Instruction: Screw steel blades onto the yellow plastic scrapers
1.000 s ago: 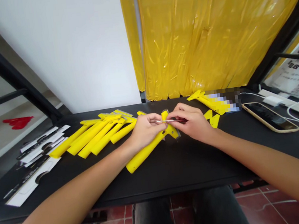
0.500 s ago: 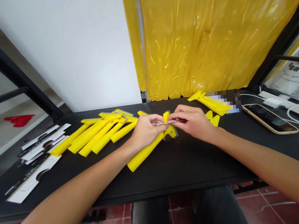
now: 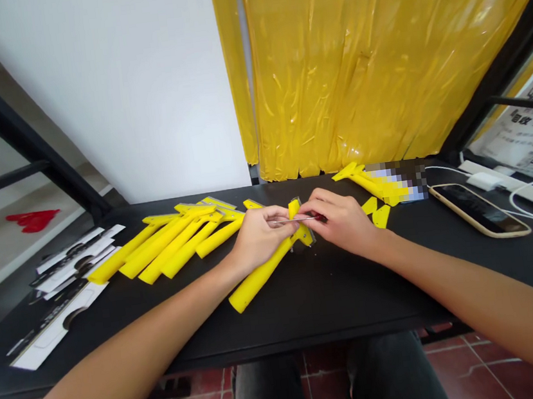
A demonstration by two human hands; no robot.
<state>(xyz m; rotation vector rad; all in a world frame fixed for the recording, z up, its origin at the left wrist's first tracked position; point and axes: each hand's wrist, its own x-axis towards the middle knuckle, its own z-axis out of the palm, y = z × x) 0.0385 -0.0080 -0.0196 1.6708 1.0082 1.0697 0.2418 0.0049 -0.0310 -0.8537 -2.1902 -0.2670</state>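
A yellow scraper (image 3: 263,279) lies slantwise on the black table, its handle toward me and its wide head at the far end. My left hand (image 3: 262,235) is closed around the scraper near its neck, hiding part of it. From the right, my right hand (image 3: 341,219) pinches what looks like a thin screwdriver (image 3: 317,217) with a dark red end. Its narrow metal shaft runs level across the scraper head toward my left fingers; its tip is hidden. Several more yellow scrapers (image 3: 172,246) lie in a row left of my left hand.
Black-and-white card sleeves (image 3: 52,336) are piled at the left. Beyond my right hand are small yellow pieces (image 3: 381,216) and another yellow tool (image 3: 372,186), partly blurred. A phone (image 3: 479,209), white cables and a power strip (image 3: 532,186) lie at the right.
Both hands stay at the scraper. The thin shaft now reaches slightly farther left, and my right fingers have shifted a little around its red end. The view has moved slightly.
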